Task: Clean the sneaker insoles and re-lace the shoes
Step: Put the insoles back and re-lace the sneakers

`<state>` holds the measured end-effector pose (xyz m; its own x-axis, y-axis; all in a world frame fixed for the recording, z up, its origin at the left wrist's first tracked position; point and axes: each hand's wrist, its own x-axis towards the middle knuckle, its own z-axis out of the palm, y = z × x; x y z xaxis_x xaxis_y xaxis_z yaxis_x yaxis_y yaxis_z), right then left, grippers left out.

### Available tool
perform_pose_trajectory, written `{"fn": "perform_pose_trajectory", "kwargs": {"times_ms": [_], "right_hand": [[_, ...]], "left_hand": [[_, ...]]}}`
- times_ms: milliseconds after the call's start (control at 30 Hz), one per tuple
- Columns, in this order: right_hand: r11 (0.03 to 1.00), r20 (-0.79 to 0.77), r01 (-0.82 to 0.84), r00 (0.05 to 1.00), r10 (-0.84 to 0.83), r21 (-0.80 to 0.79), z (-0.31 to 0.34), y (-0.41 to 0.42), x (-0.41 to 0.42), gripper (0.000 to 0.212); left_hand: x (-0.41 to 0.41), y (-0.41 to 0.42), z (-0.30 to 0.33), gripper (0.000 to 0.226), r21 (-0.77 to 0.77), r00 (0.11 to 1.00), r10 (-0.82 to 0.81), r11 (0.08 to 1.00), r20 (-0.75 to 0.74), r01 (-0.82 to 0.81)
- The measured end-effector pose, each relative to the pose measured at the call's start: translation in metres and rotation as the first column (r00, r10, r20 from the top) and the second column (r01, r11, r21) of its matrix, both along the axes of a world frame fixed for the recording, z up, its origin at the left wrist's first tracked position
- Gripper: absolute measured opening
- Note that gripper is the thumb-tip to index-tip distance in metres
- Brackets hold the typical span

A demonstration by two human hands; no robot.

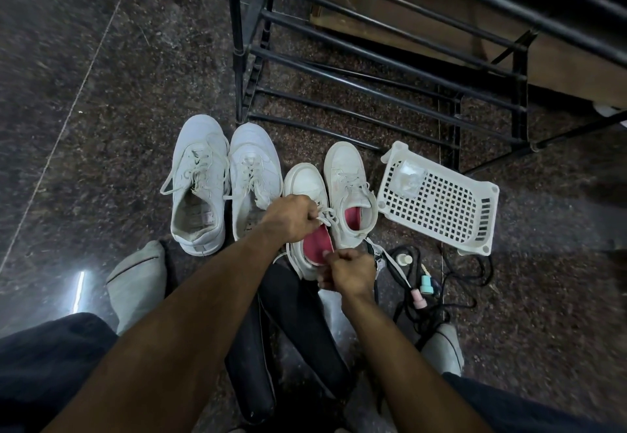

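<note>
Forearms (pixel 190 313) reach over dark speckled stone floor (pixel 101 93) toward white sneakers (pixel 307 195).

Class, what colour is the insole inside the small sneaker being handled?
Pink insole, clearest in the head view.

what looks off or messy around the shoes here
The white basket lies tipped on its side by the rack. Small bottles and black cords are strewn loose on the floor beside it. The left hand pulls a loose lace on the pink-lined sneaker.
</note>
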<state>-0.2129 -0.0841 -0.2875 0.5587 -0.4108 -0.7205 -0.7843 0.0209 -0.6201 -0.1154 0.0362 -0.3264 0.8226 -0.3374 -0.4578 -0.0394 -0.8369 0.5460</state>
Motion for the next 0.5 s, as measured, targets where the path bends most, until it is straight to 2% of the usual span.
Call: {"fn": "perform_pose_trajectory", "kwargs": {"times_ms": [100,133,200,267,333,400,467,500], "right_hand": [[0.999,-0.025,0.039,0.999,-0.040,-0.023,-0.008,0.003,0.004,0.015],[0.997,-0.039,0.026,0.999,-0.030,-0.078,-0.014,0.005,0.004,0.015],[0.969,-0.042,-0.049,0.998,0.040,-0.241,-0.037,0.005,0.004,0.009],[0.931,-0.065,-0.128,0.992,0.113,-0.342,-0.053,0.004,0.009,0.014],[0.858,-0.159,-0.316,0.948,0.274,-0.406,-0.026,0.008,0.019,0.016],[0.688,-0.298,-0.550,0.835,0.463,-0.474,-0.013,0.004,0.026,0.020],[0.354,-0.452,-0.767,0.614,0.647,-0.534,-0.005,-0.003,0.028,0.022],[0.176,-0.508,-0.813,0.499,0.702,-0.555,-0.003,-0.006,0.026,0.023]], "left_hand": [[-0.001,0.000,0.002,0.014,0.010,1.000,0.001,1.000,0.000,-0.001],[-0.002,0.000,0.002,0.015,0.012,1.000,0.000,1.000,0.002,0.000],[-0.001,-0.001,0.002,0.016,0.015,1.000,-0.002,1.000,0.001,0.002],[0.000,-0.001,0.001,0.015,0.020,1.000,-0.005,1.000,0.002,0.005],[0.000,-0.001,0.000,0.014,0.019,1.000,-0.004,1.000,0.000,0.004],[0.000,-0.002,-0.001,0.014,0.017,1.000,-0.006,1.000,0.002,0.006],[0.000,-0.002,-0.002,0.015,0.014,1.000,-0.011,1.000,0.000,0.011],[0.000,-0.001,-0.002,0.015,0.012,1.000,-0.011,1.000,0.001,0.011]]}}
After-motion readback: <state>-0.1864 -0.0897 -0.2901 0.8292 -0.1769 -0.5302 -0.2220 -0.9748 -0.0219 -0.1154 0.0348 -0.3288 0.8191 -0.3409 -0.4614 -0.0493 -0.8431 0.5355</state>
